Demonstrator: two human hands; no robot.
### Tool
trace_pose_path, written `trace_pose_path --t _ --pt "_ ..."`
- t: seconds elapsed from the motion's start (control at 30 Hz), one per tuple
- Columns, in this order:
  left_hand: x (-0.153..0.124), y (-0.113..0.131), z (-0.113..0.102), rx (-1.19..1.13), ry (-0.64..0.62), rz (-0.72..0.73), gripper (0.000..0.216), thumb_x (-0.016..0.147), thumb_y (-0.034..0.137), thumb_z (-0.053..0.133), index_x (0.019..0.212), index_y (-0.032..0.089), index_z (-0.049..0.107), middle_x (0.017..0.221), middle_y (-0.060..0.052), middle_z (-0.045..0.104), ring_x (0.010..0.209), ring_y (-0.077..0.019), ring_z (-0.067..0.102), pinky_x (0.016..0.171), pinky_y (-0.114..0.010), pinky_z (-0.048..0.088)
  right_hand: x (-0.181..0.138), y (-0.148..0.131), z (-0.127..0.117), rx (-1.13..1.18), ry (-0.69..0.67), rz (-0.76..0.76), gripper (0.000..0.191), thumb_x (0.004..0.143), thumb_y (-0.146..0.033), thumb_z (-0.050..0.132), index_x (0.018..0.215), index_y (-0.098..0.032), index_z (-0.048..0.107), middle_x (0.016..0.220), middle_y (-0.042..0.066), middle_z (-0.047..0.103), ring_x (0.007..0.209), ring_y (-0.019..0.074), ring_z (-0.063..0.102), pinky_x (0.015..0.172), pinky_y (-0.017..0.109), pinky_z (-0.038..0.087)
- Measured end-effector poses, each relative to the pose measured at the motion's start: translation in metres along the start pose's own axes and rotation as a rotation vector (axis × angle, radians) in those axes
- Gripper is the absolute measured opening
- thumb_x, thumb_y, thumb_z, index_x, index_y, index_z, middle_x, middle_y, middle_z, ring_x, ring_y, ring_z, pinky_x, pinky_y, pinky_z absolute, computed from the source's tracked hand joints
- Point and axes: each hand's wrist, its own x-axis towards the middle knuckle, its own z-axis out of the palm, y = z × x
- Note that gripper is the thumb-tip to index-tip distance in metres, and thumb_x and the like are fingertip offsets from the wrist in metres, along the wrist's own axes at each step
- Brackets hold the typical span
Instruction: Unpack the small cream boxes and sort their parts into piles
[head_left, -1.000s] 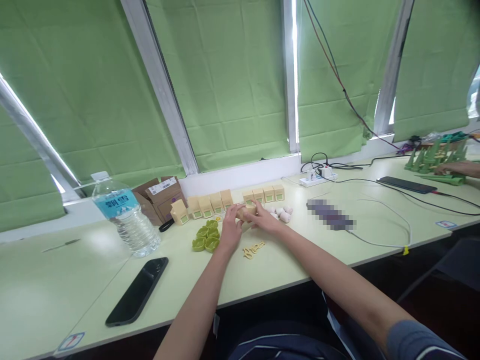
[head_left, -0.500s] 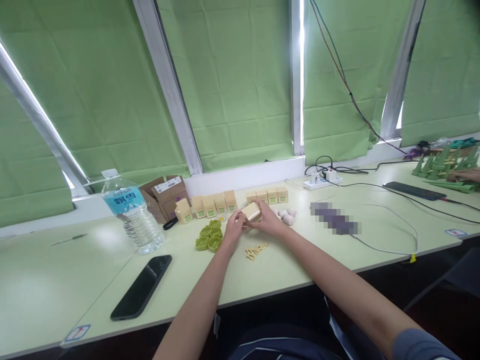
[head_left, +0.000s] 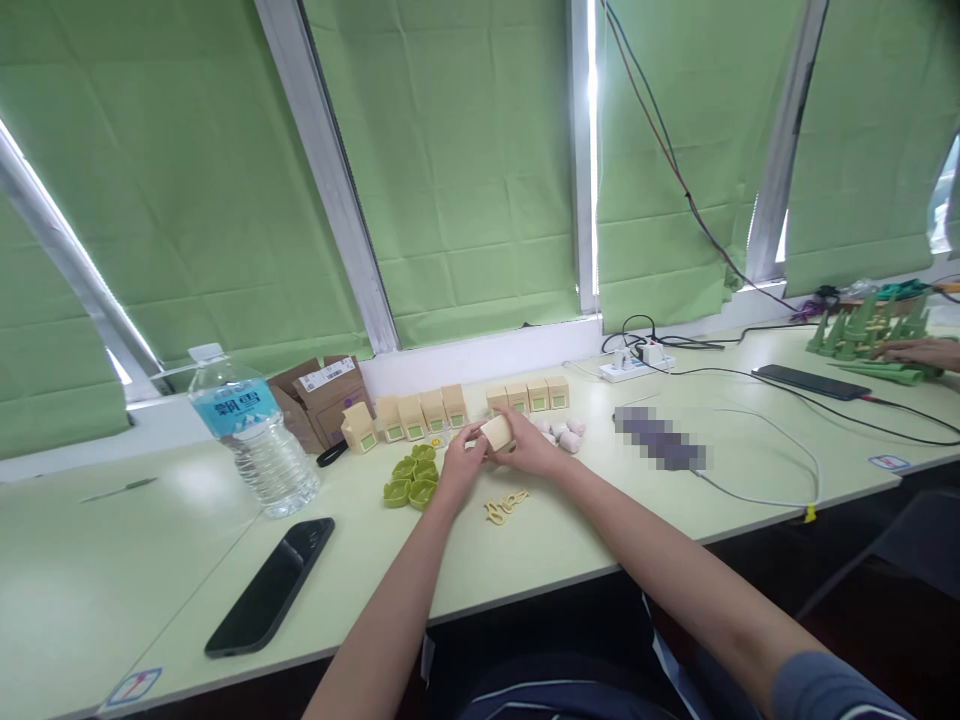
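Both hands meet over the middle of the pale green table [head_left: 600, 520]. My right hand [head_left: 529, 450] grips a small beige box-shaped piece [head_left: 497, 431], lifted slightly off the table. My left hand [head_left: 459, 468] pinches the same piece at its left end. Behind them stands a row of similar beige blocks with green fronts [head_left: 420, 413], continued by more blocks [head_left: 536, 393] to the right. A cluster of green cups [head_left: 411, 482] lies left of my left hand. Small beige curved pieces [head_left: 505, 507] lie just in front of the hands. Pinkish-white small parts [head_left: 564, 432] sit right of my right hand.
A water bottle [head_left: 247, 430] and a black phone [head_left: 271, 585] lie to the left, an open cardboard box [head_left: 319, 395] behind. A power strip [head_left: 636, 362] with cables, another phone [head_left: 806, 381] and green cone pieces [head_left: 862, 325] are at right, where another person's hand [head_left: 915, 351] rests.
The beige piece has been lifted from the table and turned between both hands. The hands stayed in about the same place.
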Motion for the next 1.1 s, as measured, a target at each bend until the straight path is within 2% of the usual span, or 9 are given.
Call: trace_pose_path --t 0.17,0.37,0.53,0.67,0.77,0.87,1.0,1.1 --pt "-0.003 0.002 0.002 0.139 0.010 0.087 0.038 0.087 0.027 0.050 0.123 0.021 0.059 0.115 -0.009 0.064 0.077 -0.0156 0.064 0.068 -0.029 0.051 0.003 0.006 -0.001 -0.017 -0.031 -0.008 0.072 0.069 -0.040 0.080 0.130 -0.022 0.048 0.128 0.012 0.053 0.120 0.0277 0.051 0.101 0.044 0.042" --pt "-0.005 0.004 0.002 0.293 0.051 0.250 0.039 0.085 0.016 0.044 0.121 0.020 0.058 0.107 -0.007 0.063 0.079 -0.0155 0.056 0.075 -0.030 0.046 0.005 0.005 -0.001 -0.015 -0.061 -0.030 0.061 0.074 -0.036 0.078 0.127 -0.024 0.049 0.127 0.009 0.053 0.123 0.0261 0.048 0.104 0.043 0.039" --pt "-0.007 0.004 0.001 0.352 0.073 0.268 0.043 0.083 0.013 0.041 0.122 0.022 0.057 0.089 -0.003 0.059 0.076 -0.0164 0.052 0.076 -0.030 0.042 0.004 0.002 0.000 0.007 -0.074 -0.042 0.059 0.078 -0.034 0.074 0.130 -0.023 0.046 0.127 0.010 0.051 0.121 0.0251 0.048 0.103 0.042 0.039" --pt "-0.009 0.007 0.001 0.340 0.072 0.254 0.044 0.082 0.012 0.042 0.122 0.022 0.058 0.083 -0.002 0.059 0.074 -0.0173 0.053 0.076 -0.031 0.042 0.004 -0.002 -0.001 0.009 -0.090 -0.032 0.061 0.078 -0.036 0.074 0.131 -0.023 0.045 0.128 0.010 0.050 0.121 0.0256 0.047 0.103 0.042 0.039" --pt "-0.010 0.009 0.000 0.339 0.076 0.273 0.044 0.083 0.012 0.042 0.122 0.023 0.059 0.091 -0.004 0.063 0.081 -0.0192 0.056 0.080 -0.032 0.043 0.004 -0.005 -0.002 0.032 -0.081 -0.011 0.060 0.078 -0.036 0.074 0.129 -0.023 0.045 0.127 0.010 0.052 0.120 0.0257 0.048 0.102 0.042 0.039" --pt "-0.008 0.011 -0.003 0.322 0.155 0.265 0.041 0.086 0.014 0.038 0.118 0.023 0.061 0.108 -0.006 0.066 0.091 -0.0207 0.059 0.083 -0.033 0.044 0.004 -0.007 -0.004 0.096 -0.064 0.043 0.056 0.080 -0.039 0.072 0.126 -0.021 0.046 0.120 0.010 0.056 0.111 0.0243 0.054 0.095 0.039 0.043" --pt "-0.008 0.013 -0.007 0.250 0.234 0.168 0.036 0.093 0.024 0.033 0.114 0.024 0.062 0.109 -0.005 0.067 0.075 -0.0181 0.059 0.073 -0.032 0.046 0.002 -0.013 -0.007 0.121 -0.065 0.115 0.056 0.081 -0.047 0.070 0.124 -0.021 0.045 0.118 0.009 0.059 0.107 0.0238 0.057 0.090 0.037 0.045" --pt "-0.010 0.015 -0.005 0.239 0.234 0.189 0.035 0.095 0.035 0.038 0.121 0.025 0.059 0.110 -0.005 0.068 0.081 -0.0188 0.061 0.078 -0.032 0.047 0.001 -0.017 -0.008 0.104 -0.052 0.137 0.058 0.079 -0.050 0.070 0.123 -0.021 0.045 0.118 0.009 0.060 0.107 0.0246 0.058 0.090 0.038 0.045"
